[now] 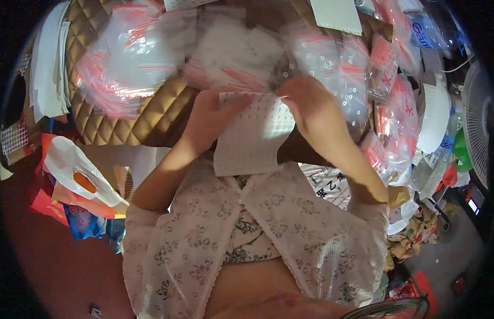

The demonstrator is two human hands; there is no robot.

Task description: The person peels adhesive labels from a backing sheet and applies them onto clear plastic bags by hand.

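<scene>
A white sheet of small round stickers (255,135) is held between both hands over my lap. My left hand (207,117) grips its left edge, thumb on top. At the sheet's upper right corner my right hand (311,109) pinches, fingers curled. Just beyond the hands lie several clear zip bags with red seal strips (151,58), spread over a brown quilted cushion (151,119).
More red-striped clear bags (390,106) pile up at the right. White paper sheets (47,64) stack at the far left. A white and orange plastic bag (79,175) lies on the floor at left. A white fan (481,122) stands at the right edge, crumpled paper (412,234) below it.
</scene>
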